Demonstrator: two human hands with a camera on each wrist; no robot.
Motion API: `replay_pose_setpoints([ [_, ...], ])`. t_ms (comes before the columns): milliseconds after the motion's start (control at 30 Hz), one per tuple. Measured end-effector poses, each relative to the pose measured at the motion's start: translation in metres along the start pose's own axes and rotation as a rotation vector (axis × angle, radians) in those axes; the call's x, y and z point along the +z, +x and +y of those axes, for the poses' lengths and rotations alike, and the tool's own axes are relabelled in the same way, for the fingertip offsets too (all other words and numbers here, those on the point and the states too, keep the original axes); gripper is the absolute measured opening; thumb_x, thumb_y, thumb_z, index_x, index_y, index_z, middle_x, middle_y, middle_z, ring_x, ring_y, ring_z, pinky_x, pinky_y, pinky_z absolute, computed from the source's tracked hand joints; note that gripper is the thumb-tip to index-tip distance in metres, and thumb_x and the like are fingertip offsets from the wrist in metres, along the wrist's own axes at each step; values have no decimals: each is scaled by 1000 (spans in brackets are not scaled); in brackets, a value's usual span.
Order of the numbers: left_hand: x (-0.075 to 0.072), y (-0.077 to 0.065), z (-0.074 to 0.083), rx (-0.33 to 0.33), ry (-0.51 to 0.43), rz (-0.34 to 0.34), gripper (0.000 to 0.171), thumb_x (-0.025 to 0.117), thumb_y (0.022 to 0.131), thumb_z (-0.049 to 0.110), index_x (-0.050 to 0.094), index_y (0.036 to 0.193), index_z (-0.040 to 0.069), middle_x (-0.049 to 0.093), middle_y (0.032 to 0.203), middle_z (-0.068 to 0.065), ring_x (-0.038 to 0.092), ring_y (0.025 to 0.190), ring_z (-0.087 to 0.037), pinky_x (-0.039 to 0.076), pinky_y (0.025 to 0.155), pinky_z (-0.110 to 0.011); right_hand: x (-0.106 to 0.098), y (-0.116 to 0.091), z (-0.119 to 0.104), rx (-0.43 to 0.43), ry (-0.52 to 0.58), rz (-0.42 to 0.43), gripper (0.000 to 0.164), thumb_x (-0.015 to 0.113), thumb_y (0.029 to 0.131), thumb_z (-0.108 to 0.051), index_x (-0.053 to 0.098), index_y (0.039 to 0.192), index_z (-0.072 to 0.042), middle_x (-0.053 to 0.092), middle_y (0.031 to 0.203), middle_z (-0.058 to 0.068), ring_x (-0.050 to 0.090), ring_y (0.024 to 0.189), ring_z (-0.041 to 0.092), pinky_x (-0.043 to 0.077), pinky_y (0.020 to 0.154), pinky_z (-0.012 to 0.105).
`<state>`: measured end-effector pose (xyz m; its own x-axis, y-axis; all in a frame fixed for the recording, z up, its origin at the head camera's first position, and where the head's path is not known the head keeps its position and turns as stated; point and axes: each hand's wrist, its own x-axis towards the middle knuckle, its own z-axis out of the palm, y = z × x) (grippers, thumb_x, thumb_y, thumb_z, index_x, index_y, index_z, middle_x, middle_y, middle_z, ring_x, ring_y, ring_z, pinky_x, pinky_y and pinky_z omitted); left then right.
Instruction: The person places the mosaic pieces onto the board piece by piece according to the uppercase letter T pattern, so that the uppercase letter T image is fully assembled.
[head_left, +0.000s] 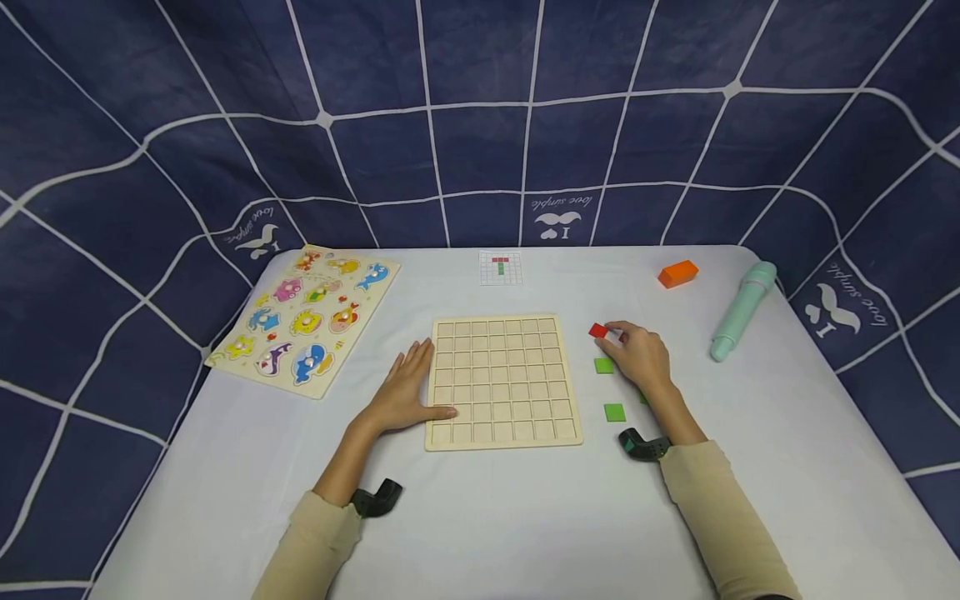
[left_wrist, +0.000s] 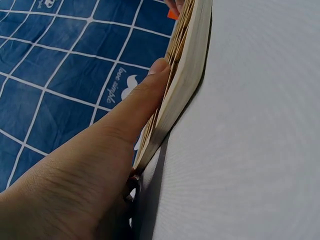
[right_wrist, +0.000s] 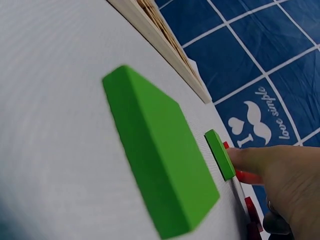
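My left hand (head_left: 401, 392) lies along the left side of a wooden grid board (head_left: 502, 383), its fingers straight against the edge. The thumb (left_wrist: 145, 92) reaches over the front left corner onto the grid. To the right of the board, my right hand (head_left: 637, 354) pinches a red square tile (head_left: 597, 330) between thumb and fingers. Just in front of it lies a green tile (head_left: 603, 365), with another green tile (head_left: 615, 412) closer to me. A third green tile (head_left: 643, 399) is mostly hidden by the right wrist.
A printed pattern card (head_left: 500, 268) with red and green squares lies behind the board. An animal puzzle board (head_left: 303, 321) is at the left. At the right are an orange block (head_left: 678, 274) and a mint-green tube (head_left: 742, 312). More red pieces (right_wrist: 253, 214) show beyond the hand.
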<state>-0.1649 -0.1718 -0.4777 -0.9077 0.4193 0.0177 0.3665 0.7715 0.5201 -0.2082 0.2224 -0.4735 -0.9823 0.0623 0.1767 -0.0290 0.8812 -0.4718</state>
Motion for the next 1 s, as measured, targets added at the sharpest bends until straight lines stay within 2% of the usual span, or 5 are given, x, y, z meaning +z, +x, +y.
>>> replay_pose_setpoints([
  [267, 0, 0, 0, -7, 7, -4, 125, 69, 63, 68, 9, 145, -4, 6, 152, -18, -1, 140, -28, -4, 112, -42, 1, 0, 0, -18, 7, 28, 36, 68, 83, -31, 67, 109, -5, 48, 61, 6, 41, 51, 20, 28, 45, 28],
  [433, 0, 0, 0, -10, 9, -5, 124, 70, 63, 66, 9, 145, -4, 6, 152, -18, 0, 140, -28, -4, 112, -42, -3, -1, -9, -103, 32, 64, 33, 69, 83, -29, 68, 107, -7, 38, 50, 1, 33, 44, 16, 24, 41, 28],
  [700, -2, -1, 1, -12, 5, -7, 125, 70, 63, 67, 9, 145, -4, 6, 152, -19, 0, 140, -28, -4, 112, -42, -4, -2, -48, -278, 44, 67, 34, 69, 83, -28, 67, 111, -10, 32, 47, -3, 27, 46, 15, 24, 46, 30],
  [900, -1, -1, 1, -10, 6, 0, 124, 71, 63, 66, 10, 145, -4, 7, 152, -18, 0, 140, -28, -4, 112, -42, 11, -3, -87, -365, 59, 28, 33, 68, 84, -28, 67, 112, -11, 32, 44, -5, 27, 44, 13, 39, 58, 37],
  [1000, 0, -1, 0, -10, 14, -1, 124, 70, 63, 67, 10, 146, -4, 7, 152, -18, 0, 140, -28, -4, 112, -41, 21, -3, -105, -424, 61, 12, 32, 68, 84, -27, 68, 112, -11, 33, 42, -8, 27, 43, 10, 42, 60, 37],
])
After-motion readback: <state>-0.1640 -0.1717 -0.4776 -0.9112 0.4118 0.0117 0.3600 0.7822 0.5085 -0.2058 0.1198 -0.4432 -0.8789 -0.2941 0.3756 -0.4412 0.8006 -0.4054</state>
